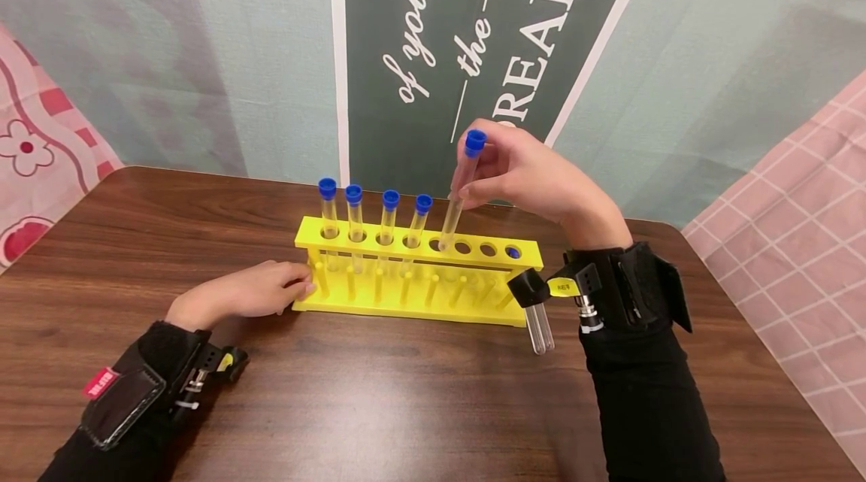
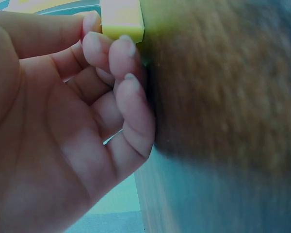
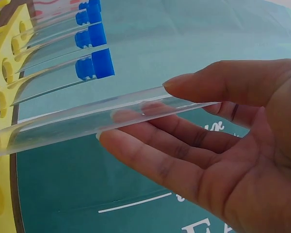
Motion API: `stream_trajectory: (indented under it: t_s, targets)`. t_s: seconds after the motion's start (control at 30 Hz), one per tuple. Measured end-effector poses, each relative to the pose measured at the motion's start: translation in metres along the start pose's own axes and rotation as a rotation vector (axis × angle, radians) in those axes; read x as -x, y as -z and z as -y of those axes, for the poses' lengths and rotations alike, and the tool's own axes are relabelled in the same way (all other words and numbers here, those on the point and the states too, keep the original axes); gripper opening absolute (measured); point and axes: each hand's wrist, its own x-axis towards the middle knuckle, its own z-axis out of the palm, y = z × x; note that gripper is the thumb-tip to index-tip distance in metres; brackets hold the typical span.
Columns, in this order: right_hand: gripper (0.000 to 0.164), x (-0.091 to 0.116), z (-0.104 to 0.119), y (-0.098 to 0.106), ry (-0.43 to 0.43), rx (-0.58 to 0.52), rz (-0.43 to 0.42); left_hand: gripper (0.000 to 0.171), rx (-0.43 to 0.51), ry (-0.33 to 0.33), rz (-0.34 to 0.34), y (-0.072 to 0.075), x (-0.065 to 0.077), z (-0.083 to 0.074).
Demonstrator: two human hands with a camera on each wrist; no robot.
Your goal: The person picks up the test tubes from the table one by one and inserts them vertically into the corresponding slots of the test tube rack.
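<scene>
A yellow test tube rack (image 1: 419,309) stands on the table. Several clear test tubes with blue caps (image 1: 390,200) are upright in its left holes. My right hand (image 1: 524,174) pinches another blue-capped test tube (image 1: 452,215) between thumb and fingers. This tube is tilted, its lower end at the hole right of the standing ones. In the right wrist view, the thumb and fingertips touch the clear tube (image 3: 87,116); its cap is out of sight there. The left hand (image 1: 264,289) grips the rack's left end, and the left wrist view shows thumb and fingers at the yellow edge (image 2: 123,22).
Clear rounded tube ends (image 1: 539,331) show by the rack's right end, partly behind the black wrist camera (image 1: 528,288). Something blue (image 1: 513,252) shows in the rightmost hole. A cloth backdrop with lettering (image 1: 419,31) hangs behind the brown table (image 1: 379,399).
</scene>
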Motion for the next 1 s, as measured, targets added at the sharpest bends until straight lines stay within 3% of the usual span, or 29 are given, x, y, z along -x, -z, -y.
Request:
stream_trajectory:
  t_s: [0.67, 1.0]
  targets:
    - [0.020, -0.003, -0.013, -0.006, -0.048, -0.034, -0.001, 0.022, -0.002, -0.001, -0.005, -0.001, -0.001, 0.001]
    - [0.017, -0.003, -0.020, -0.013, -0.146, -0.043, 0.009, 0.022, -0.001, 0.002, -0.003, -0.001, -0.001, 0.001]
